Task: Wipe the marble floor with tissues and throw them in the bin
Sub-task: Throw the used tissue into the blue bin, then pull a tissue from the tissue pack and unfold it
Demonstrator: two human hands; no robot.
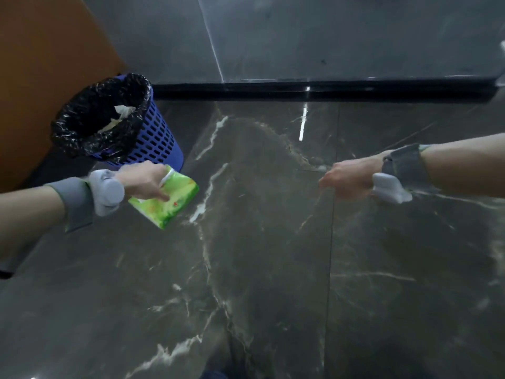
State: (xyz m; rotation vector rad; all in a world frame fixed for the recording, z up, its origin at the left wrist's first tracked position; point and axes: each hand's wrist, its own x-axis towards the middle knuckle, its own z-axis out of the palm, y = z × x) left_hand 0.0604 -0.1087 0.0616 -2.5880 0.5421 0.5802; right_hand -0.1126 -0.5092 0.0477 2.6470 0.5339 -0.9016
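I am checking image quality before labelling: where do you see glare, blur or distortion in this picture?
Head view: white glare streaks lie on the glossy marble floor near the black skirting; head view: the right hand is smeared by motion blur, while the left hand gripping the green tissue pack looks sharper; head view: wide-angle distortion makes the blue bin lean.

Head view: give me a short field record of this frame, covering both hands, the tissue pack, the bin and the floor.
left hand: grips the green tissue pack, near the bin
right hand: blurred, reaching out over the floor, nothing visible in it
bin: blue, perforated, upright, lined with a black liner
bin contents: crumpled white tissues
floor: dark marble with white veins, no tissue lying on it
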